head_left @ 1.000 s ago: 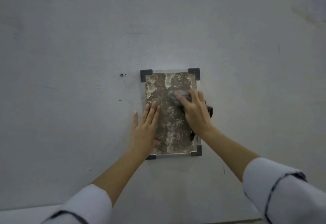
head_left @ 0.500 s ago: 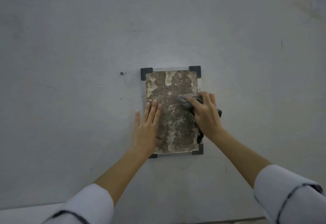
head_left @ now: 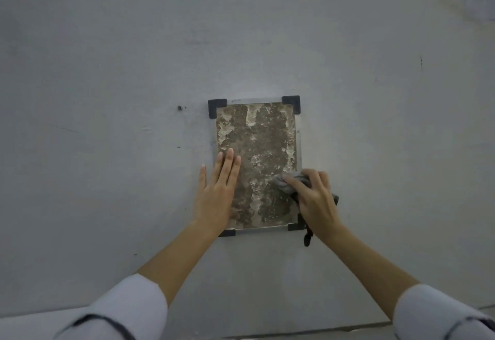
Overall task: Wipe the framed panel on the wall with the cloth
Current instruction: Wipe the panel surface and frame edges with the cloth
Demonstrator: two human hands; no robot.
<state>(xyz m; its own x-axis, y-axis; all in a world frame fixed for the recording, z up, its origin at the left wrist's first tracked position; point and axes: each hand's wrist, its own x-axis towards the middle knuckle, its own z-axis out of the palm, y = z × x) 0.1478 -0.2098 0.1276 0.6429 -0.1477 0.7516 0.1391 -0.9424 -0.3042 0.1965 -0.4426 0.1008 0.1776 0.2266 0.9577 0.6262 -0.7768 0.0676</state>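
The cloth [head_left: 293,183] is held bunched under the curled fingers of the right hand [head_left: 314,200] at the lower right edge of the upright framed panel [head_left: 257,162], whose unwiped length lies up-left, while the left hand [head_left: 217,195] is pressed flat, fingers together, on its lower left.

Bare wall [head_left: 375,152] all round; left hand [head_left: 217,195] across panel's [head_left: 262,146] lower-left.

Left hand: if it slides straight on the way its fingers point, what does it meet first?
The left hand points up the framed panel. Probably only panel surface lies ahead, then the dark top-left corner bracket.
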